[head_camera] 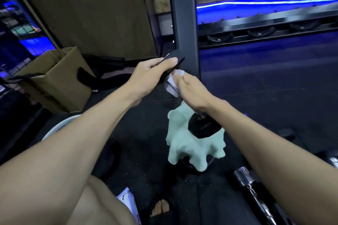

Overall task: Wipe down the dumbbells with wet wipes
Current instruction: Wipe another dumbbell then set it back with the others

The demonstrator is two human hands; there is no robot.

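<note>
The dumbbell (202,126) stands on end between the two hands, its lower head resting on a pale green cloth (190,149) on the floor. The left hand (150,76) is closed around the upper head, steadying it. The right hand (192,91) is wrapped around the handle with a wet wipe (172,82) pressed under its fingers. I judge the wiping to be under way on this one. Another dumbbell (247,179) lies on the floor below the right forearm; whether it has been wiped cannot be told.
</note>
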